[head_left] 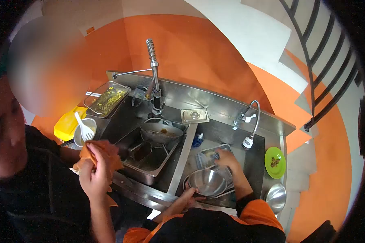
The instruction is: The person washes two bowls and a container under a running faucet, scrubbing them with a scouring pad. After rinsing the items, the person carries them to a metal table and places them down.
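I look down from the head camera at a broad orange wall [186,48] above a two-basin steel sink [181,162]. On the left stands a co-worker [48,178] in a dark top, whose raised hand [94,176] pinches an orange cloth [112,156]. The left basin holds a grey wok [160,139], tilted, with food residue inside.

In the right basin, nearest me, sits a shiny metal bowl [207,183]. My left hand [186,197] is curled at its near-left rim, thumb on the edge, holding it. Just beyond the bowl lies a clear plastic container [207,157]; my right hand [227,158] reaches over it, fingers partly spread and blurred, so I cannot tell whether it grips anything.

Right of the basin, a second metal bowl [276,198] is near a lime-green plate [269,156] bearing brown scraps. A curved tap ends in a white nozzle [247,142], its markings too small to read. Smallest is a blue bottle [197,140] behind the container; any label is illegible to me.
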`<state>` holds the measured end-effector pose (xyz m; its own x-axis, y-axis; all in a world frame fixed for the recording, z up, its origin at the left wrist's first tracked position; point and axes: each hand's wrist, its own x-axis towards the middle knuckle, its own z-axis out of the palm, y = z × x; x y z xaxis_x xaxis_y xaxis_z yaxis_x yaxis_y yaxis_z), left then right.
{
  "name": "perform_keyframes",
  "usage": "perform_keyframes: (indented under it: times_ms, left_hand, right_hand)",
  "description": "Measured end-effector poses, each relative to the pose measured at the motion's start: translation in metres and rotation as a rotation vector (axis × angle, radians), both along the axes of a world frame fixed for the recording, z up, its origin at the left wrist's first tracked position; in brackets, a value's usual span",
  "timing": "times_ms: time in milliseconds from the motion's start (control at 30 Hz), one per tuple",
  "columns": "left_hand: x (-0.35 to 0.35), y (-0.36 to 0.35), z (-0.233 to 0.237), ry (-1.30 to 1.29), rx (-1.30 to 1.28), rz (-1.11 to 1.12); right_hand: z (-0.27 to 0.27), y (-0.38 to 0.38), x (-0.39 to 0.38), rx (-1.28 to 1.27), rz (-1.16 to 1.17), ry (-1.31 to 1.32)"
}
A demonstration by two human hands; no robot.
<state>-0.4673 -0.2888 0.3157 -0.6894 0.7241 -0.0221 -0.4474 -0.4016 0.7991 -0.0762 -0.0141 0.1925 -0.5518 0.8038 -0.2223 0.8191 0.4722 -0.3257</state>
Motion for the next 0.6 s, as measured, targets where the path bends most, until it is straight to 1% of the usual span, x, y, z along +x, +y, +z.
perform_keyframes:
  times_ms: [67, 133, 200, 233, 267, 300, 333, 367, 433, 533, 600]
  left_hand:
    - [0.021, 0.009, -0.015, -0.032, -0.049, -0.064]
    - [0.057, 0.022, -0.036, -0.086, -0.126, -0.172]
    - [0.095, 0.037, -0.057, -0.14, -0.211, -0.294]
    - [0.117, 0.044, -0.068, -0.166, -0.246, -0.362]
    - [0.142, 0.053, -0.081, -0.19, -0.284, -0.427]
    - [0.163, 0.055, -0.092, -0.204, -0.318, -0.506]
    - [0.178, 0.061, -0.1, -0.218, -0.339, -0.557]
    - [0.194, 0.065, -0.108, -0.224, -0.357, -0.603]
    - [0.212, 0.071, -0.119, -0.226, -0.381, -0.669]
    - [0.221, 0.077, -0.122, -0.218, -0.405, -0.724]
    - [0.224, 0.077, -0.122, -0.224, -0.427, -0.738]
  right_hand:
    - [0.029, 0.019, -0.041, 0.004, 0.077, 0.068]
    - [0.026, 0.053, -0.076, -0.013, -0.005, 0.125]
    - [0.033, 0.062, -0.111, 0.161, -0.16, 0.265]
    - [0.015, 0.072, -0.122, 0.154, -0.161, 0.273]
    - [-0.018, 0.086, -0.133, 0.237, -0.106, 0.341]
    - [-0.037, 0.093, -0.143, 0.32, -0.052, 0.408]
    - [-0.041, 0.085, -0.147, 0.144, -0.026, 0.186]
    - [-0.043, 0.08, -0.151, 0.133, -0.024, 0.192]
    - [-0.055, 0.068, -0.154, 0.065, -0.092, 0.022]
    - [-0.046, 0.075, -0.142, 0.05, -0.04, -0.003]
    - [-0.044, 0.079, -0.126, 0.102, -0.036, 0.121]
